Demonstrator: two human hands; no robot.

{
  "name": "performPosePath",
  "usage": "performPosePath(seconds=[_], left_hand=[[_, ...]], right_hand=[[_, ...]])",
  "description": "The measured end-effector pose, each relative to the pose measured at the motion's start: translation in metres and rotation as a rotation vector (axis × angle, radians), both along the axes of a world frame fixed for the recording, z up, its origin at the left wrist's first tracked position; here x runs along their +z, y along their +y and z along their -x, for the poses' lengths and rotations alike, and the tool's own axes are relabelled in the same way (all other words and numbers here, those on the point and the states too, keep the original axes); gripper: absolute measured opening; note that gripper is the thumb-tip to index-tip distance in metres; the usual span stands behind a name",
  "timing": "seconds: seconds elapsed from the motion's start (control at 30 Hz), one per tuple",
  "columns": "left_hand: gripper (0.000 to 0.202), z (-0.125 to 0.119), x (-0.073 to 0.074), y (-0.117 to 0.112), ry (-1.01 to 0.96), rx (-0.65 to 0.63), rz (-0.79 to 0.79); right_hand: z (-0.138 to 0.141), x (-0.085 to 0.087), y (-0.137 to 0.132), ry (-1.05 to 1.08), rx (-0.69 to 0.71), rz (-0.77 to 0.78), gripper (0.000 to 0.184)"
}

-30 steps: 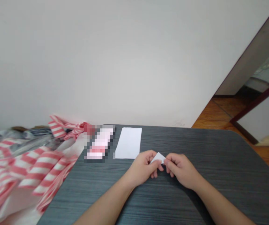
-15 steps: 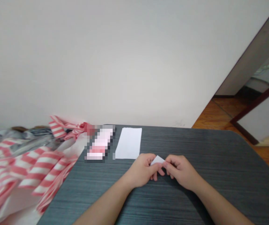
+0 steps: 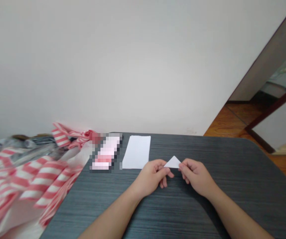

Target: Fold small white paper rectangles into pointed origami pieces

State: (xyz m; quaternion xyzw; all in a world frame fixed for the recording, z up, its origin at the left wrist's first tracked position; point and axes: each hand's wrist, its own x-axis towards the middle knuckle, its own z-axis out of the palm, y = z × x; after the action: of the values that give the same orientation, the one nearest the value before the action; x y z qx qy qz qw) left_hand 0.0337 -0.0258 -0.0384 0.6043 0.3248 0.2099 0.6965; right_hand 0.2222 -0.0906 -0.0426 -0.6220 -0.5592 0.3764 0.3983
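Observation:
A small white piece of paper folded into a triangle (image 3: 173,162) is held up over the dark table, its point facing away from me. My left hand (image 3: 155,176) pinches its left corner between thumb and fingers. On the other side, my right hand (image 3: 194,174) grips the right corner with thumb and forefinger. The lower edge of the triangle runs nearly straight between both hands. White sheets of paper (image 3: 136,152) lie flat just beyond my left hand.
The dark wood-grain table (image 3: 207,149) stands against a pale wall (image 3: 143,66). A blurred-out pink and white item (image 3: 107,152) lies at its far left. Red-and-white striped cloth (image 3: 40,176) is heaped left of the table. Wooden floor (image 3: 235,121) shows at the right.
My hands have moved slightly apart and the folded paper has come up and away from me. More of its triangle shows between my fingers.

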Motion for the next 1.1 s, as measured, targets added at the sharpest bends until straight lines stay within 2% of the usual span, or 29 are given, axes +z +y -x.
performPosePath(seconds=[0.33, 0.77, 1.1], left_hand=[[0.031, 0.0010, -0.0035, 0.0001, -0.027, -0.001, 0.036], [0.029, -0.0005, -0.0055, 0.0005, -0.054, 0.081, 0.077], [0.026, 0.0014, -0.0051, 0.0000, -0.096, 0.097, 0.103]], right_hand=[[0.0015, 0.0002, -0.0010, -0.020, 0.016, 0.000, 0.033], [-0.0012, -0.0022, -0.0009, 0.019, -0.003, -0.004, 0.033], [-0.0028, -0.0060, -0.0005, 0.089, 0.006, 0.013, 0.033]])
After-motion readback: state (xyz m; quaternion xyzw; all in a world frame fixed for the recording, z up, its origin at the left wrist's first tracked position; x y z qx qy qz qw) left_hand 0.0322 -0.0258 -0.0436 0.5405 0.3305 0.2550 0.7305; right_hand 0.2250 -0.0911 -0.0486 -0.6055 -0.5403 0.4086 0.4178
